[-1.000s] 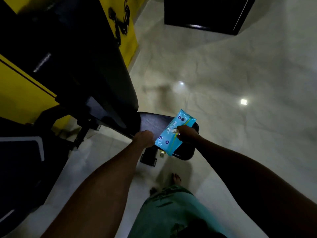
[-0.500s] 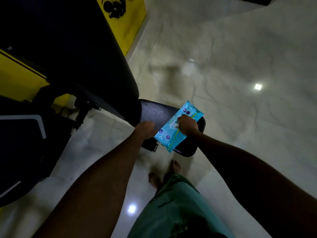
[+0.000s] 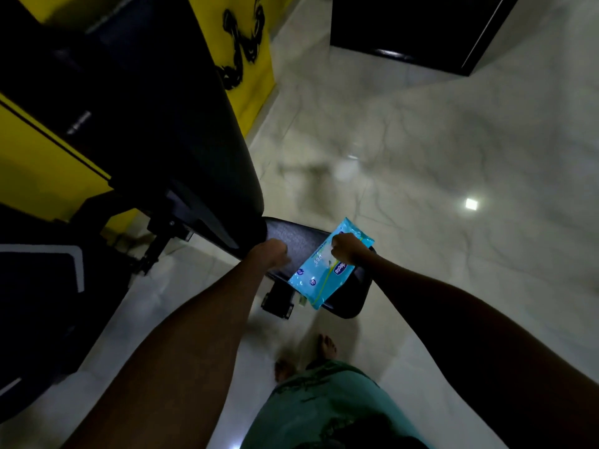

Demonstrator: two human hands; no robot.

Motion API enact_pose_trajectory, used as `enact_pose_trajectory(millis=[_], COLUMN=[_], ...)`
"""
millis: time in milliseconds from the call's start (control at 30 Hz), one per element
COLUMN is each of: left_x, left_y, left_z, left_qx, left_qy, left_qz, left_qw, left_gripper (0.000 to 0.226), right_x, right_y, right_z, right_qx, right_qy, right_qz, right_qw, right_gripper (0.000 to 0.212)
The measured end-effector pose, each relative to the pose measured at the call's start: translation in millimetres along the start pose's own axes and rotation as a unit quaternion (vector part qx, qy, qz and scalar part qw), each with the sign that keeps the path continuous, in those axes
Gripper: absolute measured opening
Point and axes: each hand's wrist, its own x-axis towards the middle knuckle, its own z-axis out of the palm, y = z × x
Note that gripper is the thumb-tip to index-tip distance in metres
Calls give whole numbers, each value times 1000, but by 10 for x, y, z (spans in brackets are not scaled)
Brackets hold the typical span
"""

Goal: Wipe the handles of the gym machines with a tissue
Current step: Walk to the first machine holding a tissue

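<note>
Right grip point(image 3: 348, 251) pinches tissue point(image 3: 331, 248) from one pack point(image 3: 327, 267); left grip point(image 3: 270, 254) unclear.

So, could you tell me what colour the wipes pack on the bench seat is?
Light blue wipes pack, seen in the head view.

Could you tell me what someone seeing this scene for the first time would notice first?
The bright blue wipes pack stands out, lying on the black padded seat at the centre. The right hand pinches a white tissue at the pack's top, while the left hand rests on the seat beside it. A yellow wall glows behind the dark machine at left.
</note>
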Motion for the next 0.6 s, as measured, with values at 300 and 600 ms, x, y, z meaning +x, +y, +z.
enact_pose_trajectory(millis=[300, 600], left_x=[-292, -526], left_y=[-153, -273], left_z=[-211, -173], left_qx=[-38, -44], left_qy=[21, 46], left_qz=[-18, -19], left_qw=[999, 998], left_gripper=[36, 36], right_x=[-260, -483], right_y=[-233, -510], right_z=[-288, -401], right_qx=[-9, 95], right_qy=[60, 118], right_qz=[-30, -3], right_qw=[998, 988], right_gripper=[27, 24])
